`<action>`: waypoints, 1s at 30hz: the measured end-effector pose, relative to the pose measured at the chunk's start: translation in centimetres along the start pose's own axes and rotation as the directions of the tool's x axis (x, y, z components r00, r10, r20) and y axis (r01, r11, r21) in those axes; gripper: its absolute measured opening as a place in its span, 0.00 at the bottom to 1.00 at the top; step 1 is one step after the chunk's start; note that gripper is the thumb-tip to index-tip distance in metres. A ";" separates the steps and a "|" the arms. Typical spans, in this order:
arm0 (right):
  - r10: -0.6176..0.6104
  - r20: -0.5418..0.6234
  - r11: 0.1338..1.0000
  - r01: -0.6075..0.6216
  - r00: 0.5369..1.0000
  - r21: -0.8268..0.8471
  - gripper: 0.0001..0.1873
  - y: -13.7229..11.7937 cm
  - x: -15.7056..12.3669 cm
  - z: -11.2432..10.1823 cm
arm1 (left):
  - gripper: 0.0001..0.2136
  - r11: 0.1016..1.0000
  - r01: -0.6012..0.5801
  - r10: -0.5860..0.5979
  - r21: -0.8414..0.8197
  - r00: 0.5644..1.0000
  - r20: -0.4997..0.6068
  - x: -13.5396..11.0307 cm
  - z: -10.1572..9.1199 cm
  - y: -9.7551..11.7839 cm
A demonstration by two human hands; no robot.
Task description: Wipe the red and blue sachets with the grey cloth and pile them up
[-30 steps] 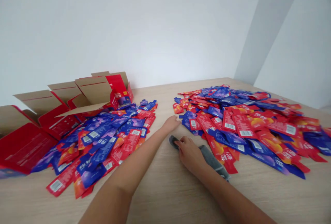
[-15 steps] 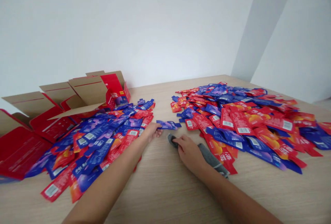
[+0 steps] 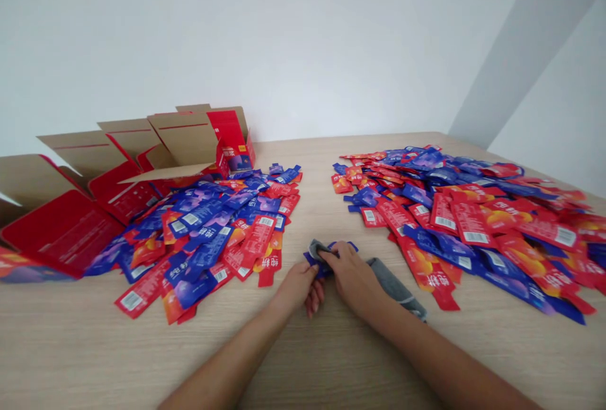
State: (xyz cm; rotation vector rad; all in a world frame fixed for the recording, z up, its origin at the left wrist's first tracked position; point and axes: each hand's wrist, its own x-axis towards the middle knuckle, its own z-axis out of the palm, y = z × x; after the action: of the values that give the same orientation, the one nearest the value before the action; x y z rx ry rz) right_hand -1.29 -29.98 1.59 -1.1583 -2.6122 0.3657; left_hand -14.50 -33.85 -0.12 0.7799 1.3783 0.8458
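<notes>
A blue sachet is pinched at its left end by my left hand; the other fingers curl below it. Over the middle of the sachet lies my right hand, its fingers closed on a grey cloth and pressing a bunched corner of it against the sachet. The rest of the cloth stretches out on the table beneath and beside my right wrist. Most of the sachet's face is hidden by the fingers and the cloth.
Red and blue sachets lie heaped on the left, with another large pile on the right. Behind the left heap stand several open red cardboard boxes. The pale wooden table meets a white wall at the back.
My left hand has brought the blue sachet nearer and to the right, under the cloth in my right hand. The view has shifted, moving the piles rightward in the picture.
</notes>
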 end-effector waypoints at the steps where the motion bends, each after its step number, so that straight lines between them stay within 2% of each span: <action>1: 0.021 0.001 1.000 -0.021 1.000 -0.016 0.23 0.1 0.1 -0.1 | 0.11 1.000 0.000 0.000 0.004 1.000 0.001 0.1 -0.1 0.0; 8: 0.043 0.078 0.998 -0.040 0.996 -0.046 0.24 -0.7 0.0 -0.5 | 0.14 0.998 -0.015 0.014 0.061 0.999 0.031 0.6 -0.1 -0.2; 15: 0.143 0.022 0.986 -0.141 0.989 -0.084 0.24 2.0 0.3 -0.9 | 0.14 0.997 -0.082 0.082 0.015 0.997 -0.012 0.2 0.3 -0.2; 19: 0.236 -0.015 0.967 -0.236 0.972 -0.098 0.23 3.8 0.4 -1.0 | 0.12 0.978 -0.147 0.161 0.151 0.983 -0.083 -0.4 0.3 0.0; 21: 0.245 -0.094 0.969 -0.246 0.965 -0.007 0.23 4.7 0.5 -1.2 | 0.11 0.930 -0.212 0.258 0.299 0.958 -0.124 -0.9 -0.1 0.2; 22: 0.244 -0.159 0.970 -0.239 0.957 0.053 0.23 5.0 0.5 -1.4 | 0.11 0.886 -0.267 0.338 0.379 0.932 -0.133 -1.1 -0.4 0.4; 23: 0.243 -0.233 0.969 -0.222 0.942 0.112 0.23 5.3 0.5 -1.6 | 0.10 0.826 -0.334 0.434 0.454 0.891 -0.132 -1.3 -0.8 0.5; 25: 0.234 -0.370 0.964 -0.165 0.899 0.209 0.22 5.6 0.6 -2.0 | 0.10 0.676 -0.468 0.615 0.570 0.784 -0.086 -1.5 -1.7 0.7; 26: 0.222 -0.414 0.962 -0.128 0.883 0.243 0.21 5.6 0.6 -2.2 | 0.12 0.609 -0.515 0.678 0.603 0.733 -0.058 -1.4 -2.0 0.7; 27: 0.202 -0.433 0.959 -0.088 0.878 0.269 0.20 5.4 0.6 -2.2 | 0.14 0.570 -0.541 0.712 0.619 0.701 -0.043 -1.3 -2.3 0.7; 28: 0.175 -0.426 0.957 -0.052 0.887 0.285 0.20 5.1 0.5 -2.2 | 0.15 0.567 -0.541 0.720 0.621 0.692 -0.054 -1.1 -2.4 0.7; 30: 0.096 -0.347 0.959 0.007 0.933 0.283 0.20 4.0 0.2 -1.8 | 0.17 0.638 -0.491 0.676 0.594 0.726 -0.125 -0.6 -2.4 0.5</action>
State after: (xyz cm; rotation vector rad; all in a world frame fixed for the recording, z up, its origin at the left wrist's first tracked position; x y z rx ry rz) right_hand 1.90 -26.99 1.96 -1.0731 -2.1413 0.4674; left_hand -16.92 -34.17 0.53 1.6567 1.7204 1.1699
